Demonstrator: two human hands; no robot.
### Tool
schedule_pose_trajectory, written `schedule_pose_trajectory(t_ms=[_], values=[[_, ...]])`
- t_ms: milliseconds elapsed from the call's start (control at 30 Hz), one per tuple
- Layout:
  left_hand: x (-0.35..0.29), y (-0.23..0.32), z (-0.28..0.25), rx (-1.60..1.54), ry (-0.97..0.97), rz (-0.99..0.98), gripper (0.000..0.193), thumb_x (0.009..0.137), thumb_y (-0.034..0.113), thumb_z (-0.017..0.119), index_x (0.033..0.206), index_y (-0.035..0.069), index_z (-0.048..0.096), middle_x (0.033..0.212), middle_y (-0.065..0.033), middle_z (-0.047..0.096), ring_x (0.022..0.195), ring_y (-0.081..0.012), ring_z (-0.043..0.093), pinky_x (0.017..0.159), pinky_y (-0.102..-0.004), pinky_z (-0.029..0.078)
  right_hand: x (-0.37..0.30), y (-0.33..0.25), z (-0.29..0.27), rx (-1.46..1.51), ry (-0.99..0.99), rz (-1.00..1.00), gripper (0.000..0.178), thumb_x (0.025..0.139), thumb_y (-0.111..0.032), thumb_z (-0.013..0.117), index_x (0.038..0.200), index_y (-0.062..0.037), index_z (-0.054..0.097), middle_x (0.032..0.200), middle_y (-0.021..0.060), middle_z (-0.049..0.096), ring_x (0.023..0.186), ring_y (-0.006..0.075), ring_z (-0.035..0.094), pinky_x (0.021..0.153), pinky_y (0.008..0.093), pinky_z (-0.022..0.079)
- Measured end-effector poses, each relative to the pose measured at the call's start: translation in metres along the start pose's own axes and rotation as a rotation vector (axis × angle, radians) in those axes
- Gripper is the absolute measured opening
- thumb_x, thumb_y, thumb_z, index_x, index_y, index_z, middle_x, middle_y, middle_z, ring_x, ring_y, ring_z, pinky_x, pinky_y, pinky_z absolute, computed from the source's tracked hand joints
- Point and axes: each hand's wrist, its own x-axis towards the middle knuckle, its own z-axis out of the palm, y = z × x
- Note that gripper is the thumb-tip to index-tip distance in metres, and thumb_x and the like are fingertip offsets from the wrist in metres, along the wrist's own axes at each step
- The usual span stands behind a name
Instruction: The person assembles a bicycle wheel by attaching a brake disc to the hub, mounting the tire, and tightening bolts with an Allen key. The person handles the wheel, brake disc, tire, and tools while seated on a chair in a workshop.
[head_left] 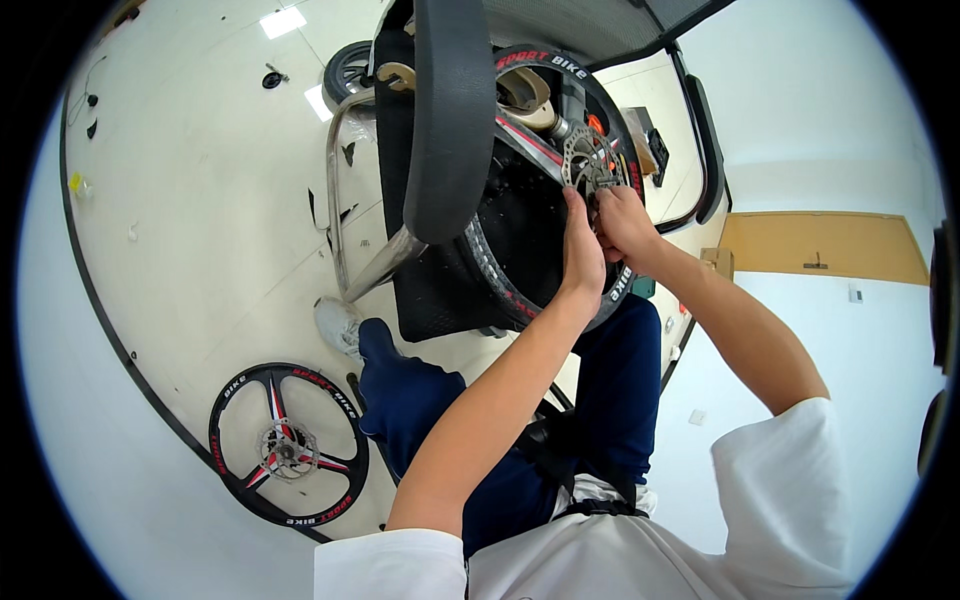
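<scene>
A black bicycle wheel [484, 258] with red-and-white lettering leans on a black chair seat [432, 290] before me. A metal disc brake rotor [571, 160] is mounted at its hub. My left hand [584, 245] grips the wheel at the lower side of the rotor, its thumb pointing up and most fingers hidden. Close beside it, my right hand [625, 222] is closed at the hub with its fingers bent in. What those fingers pinch is too small and covered to make out.
A second three-spoke wheel [270, 376] with a rotor lies on the floor at lower left. The chair's dark armrest [448, 130] rises left of my hands, above a bent metal chair frame [336, 200]. Small dark parts [272, 78] are scattered on the floor. A cardboard box [718, 262] stands at right.
</scene>
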Motion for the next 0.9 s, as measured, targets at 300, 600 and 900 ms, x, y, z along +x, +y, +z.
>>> schedule_pose_trajectory(t_ms=[300,600,900], values=[[0.010,-0.010,-0.003,0.049,0.076,-0.028,0.050,0.108,0.048,0.024,0.114,0.009,0.055,0.099,-0.0024,0.059,0.086,-0.0116,0.057,0.074,-0.0302,0.048,0.014,0.028,-0.022,-0.900,-0.023,-0.575,0.022,0.093,-0.013,0.046,0.099,0.0058,0.056,0.099,0.0269,0.055,0.095,0.0431,0.056,0.080,0.0455,0.049],[0.021,-0.020,0.005,0.287,0.180,0.049,0.033,0.107,0.023,0.038,0.116,-0.001,0.059,0.108,-0.0076,0.063,0.093,-0.0100,0.058,0.081,-0.0262,0.045,0.031,0.033,-0.052,-0.817,-0.116,-0.762,0.022,0.097,-0.015,0.049,0.091,0.0065,0.053,0.081,0.0285,0.057,0.075,0.0454,0.061,0.067,0.0524,0.049],[0.030,-0.020,0.041,0.330,0.129,0.009,0.035,0.108,0.029,0.039,0.126,0.004,0.056,0.120,-0.0083,0.063,0.109,-0.0169,0.062,0.099,-0.0341,0.048,0.038,0.017,-0.119,-0.869,-0.176,-0.964,0.026,0.099,-0.021,0.050,0.084,-0.0001,0.055,0.067,0.0201,0.060,0.062,0.0386,0.061,0.057,0.0481,0.047]])
